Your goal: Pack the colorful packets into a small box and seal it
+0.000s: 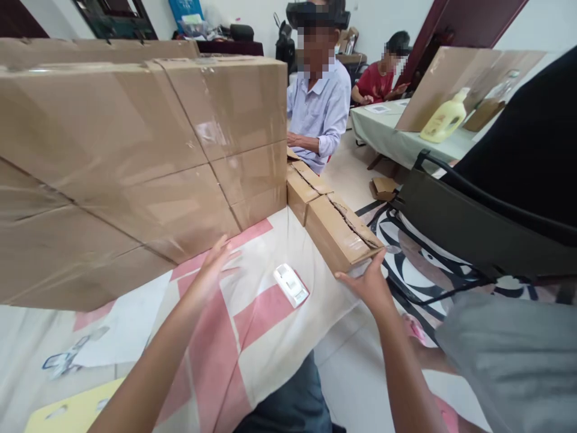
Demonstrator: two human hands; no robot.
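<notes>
My right hand [367,281] grips the near end of a long, narrow cardboard box [328,231], its thumb and fingers on the corners. A ragged split runs along the top of that box. My left hand [220,260], slightly blurred, is open with fingers spread, over the cloth close to a tall wall of taped cardboard [180,132]; it holds nothing. Between my hands a white toy car [291,285] lies on the red-and-white checked tablecloth [252,367].
Scissors [65,359] and a white sheet [126,325] lie at left, above a yellow board [67,412]. Across the table sits a person in a light shirt [322,111]. A dark folding chair [478,210] and another person's grey-clothed leg [509,355] are at right.
</notes>
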